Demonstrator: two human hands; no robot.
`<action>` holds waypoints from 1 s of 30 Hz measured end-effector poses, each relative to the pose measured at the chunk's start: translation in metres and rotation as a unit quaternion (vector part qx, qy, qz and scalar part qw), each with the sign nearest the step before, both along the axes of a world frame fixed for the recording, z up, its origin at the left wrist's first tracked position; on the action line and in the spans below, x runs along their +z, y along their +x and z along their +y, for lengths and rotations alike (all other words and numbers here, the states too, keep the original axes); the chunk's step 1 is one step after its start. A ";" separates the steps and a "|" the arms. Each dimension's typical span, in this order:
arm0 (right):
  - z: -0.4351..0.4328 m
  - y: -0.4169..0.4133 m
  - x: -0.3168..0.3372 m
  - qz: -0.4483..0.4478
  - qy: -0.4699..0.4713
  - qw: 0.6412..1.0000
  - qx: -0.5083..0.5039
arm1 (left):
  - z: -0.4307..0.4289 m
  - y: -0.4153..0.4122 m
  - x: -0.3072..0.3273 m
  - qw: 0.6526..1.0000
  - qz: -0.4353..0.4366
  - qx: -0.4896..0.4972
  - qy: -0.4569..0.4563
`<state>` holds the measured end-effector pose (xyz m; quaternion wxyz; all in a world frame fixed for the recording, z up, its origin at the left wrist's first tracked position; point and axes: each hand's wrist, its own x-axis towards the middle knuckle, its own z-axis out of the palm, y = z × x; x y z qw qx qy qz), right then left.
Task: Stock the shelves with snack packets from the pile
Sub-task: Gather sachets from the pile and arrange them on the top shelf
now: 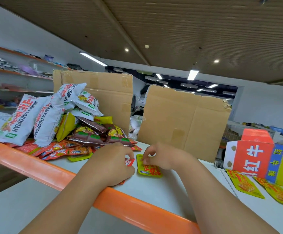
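Orange plastic edge strip (137, 206) runs across the nearest part of the view, fronting the white shelf board (154, 188) over which both forearms reach. Just past it, the left hand (113, 163) is curled around a small red foil packet (129, 162), whose corner pokes out between thumb and fingers. A bit more red shows under the heel of the hand, though I cannot tell if that is the same packet. Close beside it, the right hand (161, 157) pinches the top edge of a flat yellow packet with red print (150, 171), which lies on the board. To the right, on the adjoining section, two larger yellow sachets (245, 184) lie flat before a red, blue and yellow printed carton (255, 154). Further back on the left sits the heaped pile of snack packets (53, 120): thin red sachets at the bottom, brown and yellow bags in the middle, big white bags on top. Two brown cardboard sheets (179, 122) stand behind.

Judging from this, the stocking has barely begun. Only a few packets lie set out and the heap looks almost whole, so nearly all the sorting and placing is left to do.
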<state>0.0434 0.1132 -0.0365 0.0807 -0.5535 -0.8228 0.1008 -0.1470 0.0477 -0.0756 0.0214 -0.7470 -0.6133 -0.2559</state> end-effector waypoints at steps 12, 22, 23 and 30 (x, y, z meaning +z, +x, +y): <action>-0.017 -0.008 0.008 0.006 -0.028 0.999 0.033 | 0.004 -0.002 0.000 0.999 -0.014 0.035 -0.003; -0.021 -0.004 0.016 -0.107 -0.020 0.993 0.046 | 0.003 -0.002 -0.001 0.999 -0.005 0.031 0.016; -0.021 -0.003 0.016 -0.103 -0.021 0.993 0.051 | 0.004 -0.002 -0.001 0.999 -0.003 0.030 0.017; -0.020 -0.004 0.013 0.010 0.010 0.999 0.030 | 0.003 -0.002 -0.003 1.000 0.000 0.015 0.013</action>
